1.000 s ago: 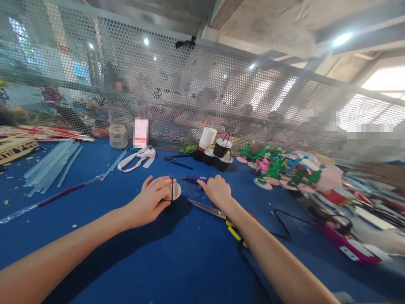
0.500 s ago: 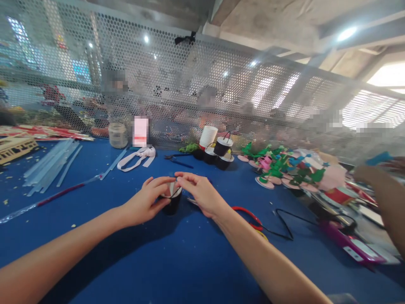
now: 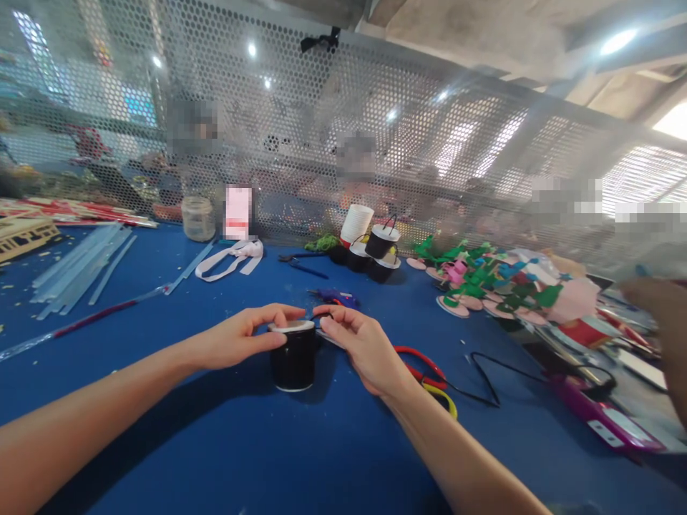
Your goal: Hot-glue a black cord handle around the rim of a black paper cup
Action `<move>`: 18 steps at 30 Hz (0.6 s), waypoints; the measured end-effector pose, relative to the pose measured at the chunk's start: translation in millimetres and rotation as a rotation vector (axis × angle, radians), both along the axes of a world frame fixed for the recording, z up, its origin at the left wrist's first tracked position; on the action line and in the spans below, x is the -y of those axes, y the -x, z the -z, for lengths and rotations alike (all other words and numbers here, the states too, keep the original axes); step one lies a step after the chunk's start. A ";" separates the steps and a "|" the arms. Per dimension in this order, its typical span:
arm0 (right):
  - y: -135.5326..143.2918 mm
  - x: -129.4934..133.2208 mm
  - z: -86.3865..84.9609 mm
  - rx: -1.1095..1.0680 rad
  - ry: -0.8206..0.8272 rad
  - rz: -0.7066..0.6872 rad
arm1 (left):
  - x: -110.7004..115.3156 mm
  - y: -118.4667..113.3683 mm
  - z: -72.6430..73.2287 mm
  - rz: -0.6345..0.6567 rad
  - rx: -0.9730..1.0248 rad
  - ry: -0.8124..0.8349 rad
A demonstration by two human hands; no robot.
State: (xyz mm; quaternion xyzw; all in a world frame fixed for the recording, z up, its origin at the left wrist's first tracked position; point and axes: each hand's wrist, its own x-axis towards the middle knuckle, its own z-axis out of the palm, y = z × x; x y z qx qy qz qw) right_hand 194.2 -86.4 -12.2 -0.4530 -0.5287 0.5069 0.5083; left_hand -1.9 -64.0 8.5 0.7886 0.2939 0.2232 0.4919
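Observation:
A small black cup (image 3: 293, 363) with a white rim stands upright on the blue table between my hands. My left hand (image 3: 251, 335) grips its left side at the rim, thumb outside and fingers over the top. Pinched in my right hand (image 3: 358, 342), by the cup's right rim, is a thin black cord, most of it hidden by the fingers. Beneath my right wrist lies a tool with red and yellow handles (image 3: 441, 402), partly covered. Just behind the hands rests a blue glue gun (image 3: 337, 297).
Finished-looking black cups with cord handles (image 3: 382, 240) stand by a white cup stack (image 3: 356, 224). Pliers (image 3: 303, 265), white ribbon (image 3: 228, 260) and clear glue sticks (image 3: 80, 268) lie farther back. At right are felt plants (image 3: 472, 286), a purple power strip (image 3: 606, 411) and another person's arm (image 3: 658, 315).
The cup appears lower in view, with more of its black side showing. My hands have parted slightly, the right one shifting right. The glue gun behind them has come into clearer view.

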 end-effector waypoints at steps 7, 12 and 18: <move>1.9 3.9 0.6 0.023 0.040 0.023 | -2.5 0.5 0.8 0.092 0.121 0.169; 3.9 6.1 0.6 0.016 -0.004 0.002 | -1.3 1.2 -2.1 0.115 0.194 0.260; 2.5 8.7 1.4 0.060 -0.029 -0.041 | -4.2 3.7 2.2 0.098 0.223 0.317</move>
